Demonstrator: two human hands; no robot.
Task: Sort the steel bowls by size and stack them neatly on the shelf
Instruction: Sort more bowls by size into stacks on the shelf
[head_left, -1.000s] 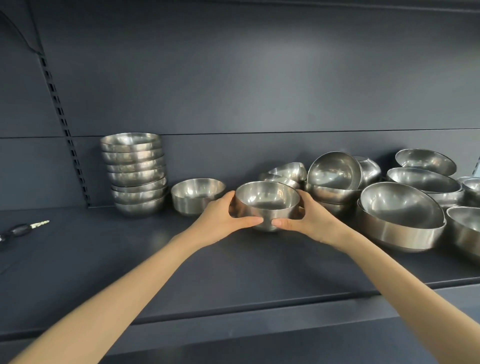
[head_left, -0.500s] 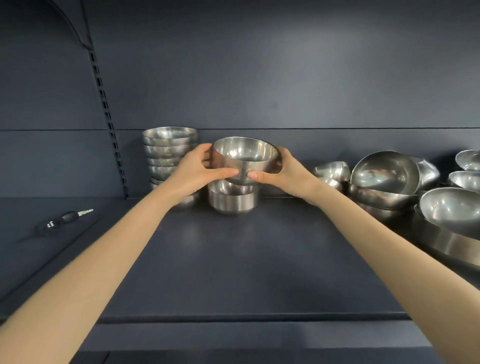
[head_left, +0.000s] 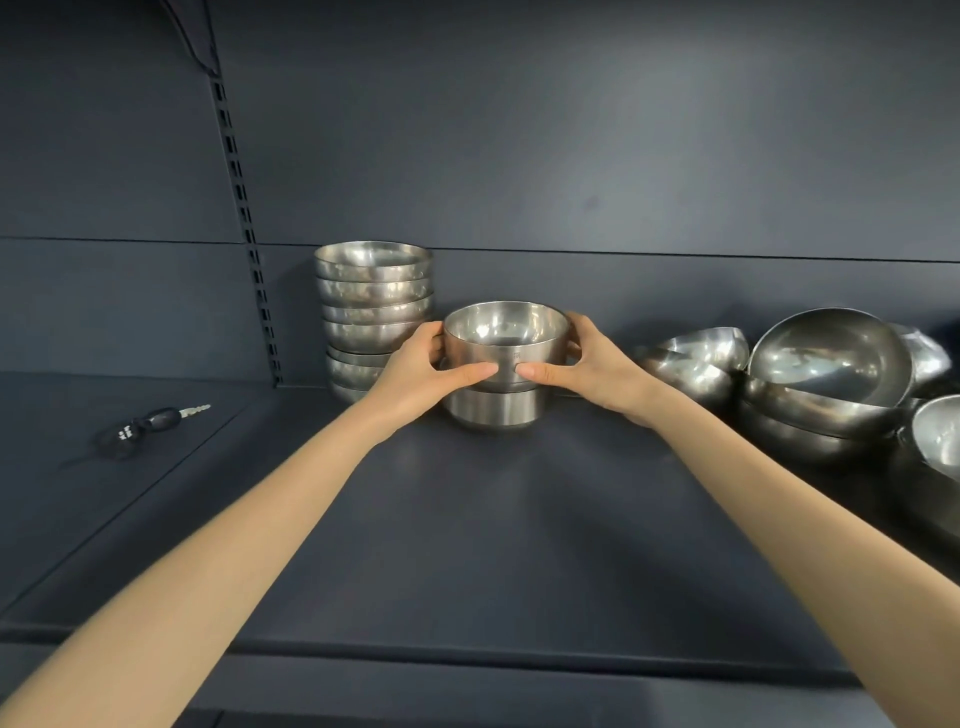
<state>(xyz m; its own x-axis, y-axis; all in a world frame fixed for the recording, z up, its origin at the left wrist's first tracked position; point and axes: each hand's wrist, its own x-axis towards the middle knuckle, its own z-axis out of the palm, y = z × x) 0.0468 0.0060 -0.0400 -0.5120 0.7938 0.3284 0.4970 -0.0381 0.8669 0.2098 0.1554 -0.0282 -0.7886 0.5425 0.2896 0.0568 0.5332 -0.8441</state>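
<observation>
A small steel bowl (head_left: 506, 332) sits nested in a second bowl (head_left: 493, 408) of the same size on the dark shelf (head_left: 467, 519). My left hand (head_left: 426, 369) grips its left side and my right hand (head_left: 587, 364) grips its right side, thumbs on the front wall. Just behind and left stands a tall stack of several wider bowls (head_left: 373, 301). Loose bowls of mixed sizes (head_left: 826, 364) lie in a heap at the right.
A key with a dark fob (head_left: 150, 423) lies on the shelf at the left. A slotted upright rail (head_left: 244, 234) runs up the back panel. The shelf's front edge (head_left: 467, 660) crosses below my forearms.
Both hands carried the small bowl left from the heap, then lowered it into the lone bowl beside the tall stack. The view shifted left with them.
</observation>
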